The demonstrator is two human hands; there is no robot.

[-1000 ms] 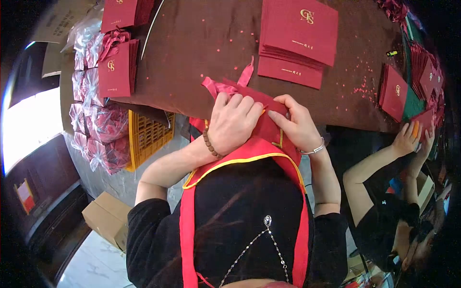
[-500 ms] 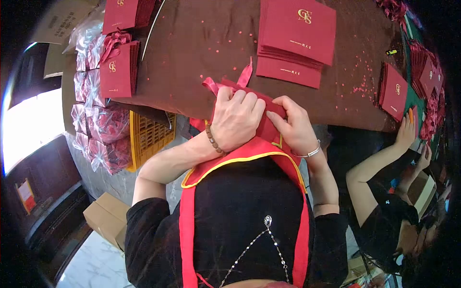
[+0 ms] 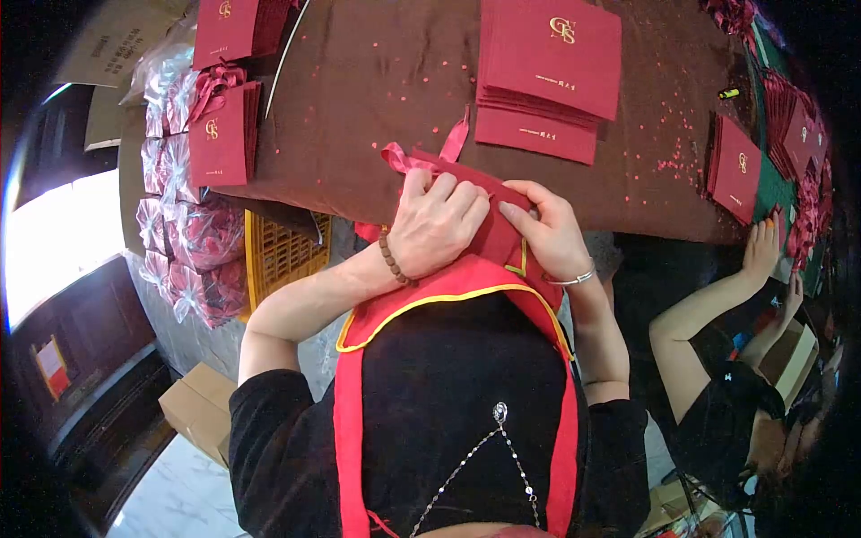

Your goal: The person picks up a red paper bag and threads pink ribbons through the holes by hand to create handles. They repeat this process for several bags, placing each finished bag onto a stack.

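A dark red paper gift bag (image 3: 495, 235) lies at the near edge of the brown-covered table, against my red apron. A pinkish-red ribbon (image 3: 456, 139) sticks out from its far end in loops. My left hand (image 3: 438, 220), with a beaded bracelet, is curled closed over the bag's left part; its fingertips are hidden underneath. The right side of the bag is gripped by my right hand (image 3: 554, 231), thumb on top and fingers bent around the edge. Beyond both hands sits a stack of flat red bags (image 3: 549, 54) with gold lettering.
More red bags with ribbons (image 3: 220, 143) stand at the table's left. Plastic-wrapped red bundles (image 3: 202, 238) are piled beside a yellow crate (image 3: 287, 260). Another red bag stack (image 3: 735, 170) lies to the right, near a co-worker's hand (image 3: 762, 247). Confetti dots the brown cloth (image 3: 359, 117).
My left hand has shifted slightly left, its fingers more tightly curled. My right hand keeps its grip on the bag's edge. The view has shifted a little.
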